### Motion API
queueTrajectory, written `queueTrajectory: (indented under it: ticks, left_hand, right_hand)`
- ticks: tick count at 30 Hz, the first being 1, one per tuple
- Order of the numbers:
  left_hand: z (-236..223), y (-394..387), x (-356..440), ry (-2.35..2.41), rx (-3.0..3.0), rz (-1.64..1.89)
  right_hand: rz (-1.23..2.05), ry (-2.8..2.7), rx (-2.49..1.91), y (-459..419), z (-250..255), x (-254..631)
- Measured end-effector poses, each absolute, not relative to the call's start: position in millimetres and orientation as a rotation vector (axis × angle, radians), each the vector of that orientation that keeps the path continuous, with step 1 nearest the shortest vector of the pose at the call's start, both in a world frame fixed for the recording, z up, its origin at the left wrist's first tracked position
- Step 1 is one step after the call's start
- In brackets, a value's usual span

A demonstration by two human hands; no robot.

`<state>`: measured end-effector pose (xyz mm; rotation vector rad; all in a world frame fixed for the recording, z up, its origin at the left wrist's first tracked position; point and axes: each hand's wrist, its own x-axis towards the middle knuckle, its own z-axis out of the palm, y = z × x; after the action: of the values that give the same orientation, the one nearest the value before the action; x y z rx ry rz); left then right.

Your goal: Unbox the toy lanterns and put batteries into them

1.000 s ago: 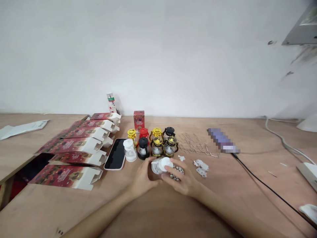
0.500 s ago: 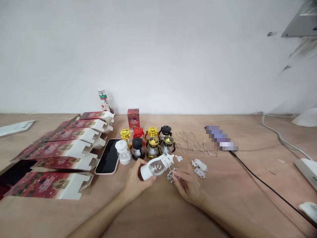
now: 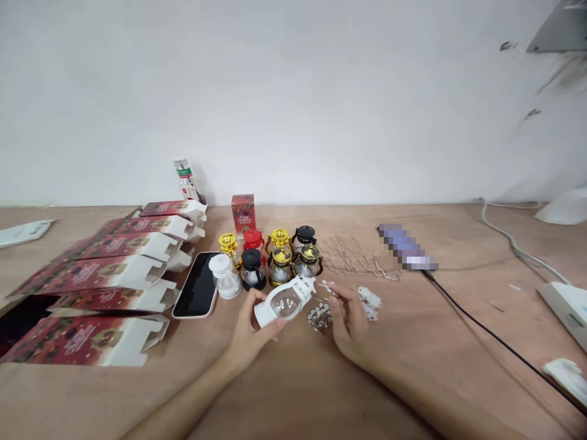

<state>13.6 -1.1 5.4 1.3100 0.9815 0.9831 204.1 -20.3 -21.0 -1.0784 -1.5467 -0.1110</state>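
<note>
My left hand (image 3: 254, 330) is closed around the lower part of a small white lantern (image 3: 285, 302) with a clear belly, tilted so its top points up and right. Close to that top, my right hand (image 3: 349, 318) pinches a thin metal wire (image 3: 320, 299) between thumb and fingers. Whether the wire touches the lantern I cannot tell. Beneath the hands lies a cluster of small silvery button cells (image 3: 320, 318). Some small white plastic pieces (image 3: 369, 299) are partly behind my right hand. Bent metal wires (image 3: 355, 260) are spread out farther back.
Several small lanterns in gold, red, black and white (image 3: 280, 264) stand behind the held one. A red box (image 3: 243, 214) is upright at the back. Flat red cartons (image 3: 92, 336) and a phone (image 3: 197, 286) lie left; another phone (image 3: 406, 244) with a black cable lies right.
My right hand has shifted slightly up and right with the wire, uncovering more of the button cells. My left hand has turned the lantern a little. The camera view has shifted slightly.
</note>
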Motion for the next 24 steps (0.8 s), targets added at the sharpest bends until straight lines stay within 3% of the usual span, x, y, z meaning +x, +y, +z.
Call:
queueTrajectory:
  ticks: [15,24]
  left_hand:
    - [1,-5,16,1.029,1.330,1.025]
    - [11,2,4,0.843,1.324,0.784]
  right_hand:
    - [-0.035,-1.714,-0.813,-23,-19,202]
    - [0.285,-1.277,-1.264,-10,-29,210]
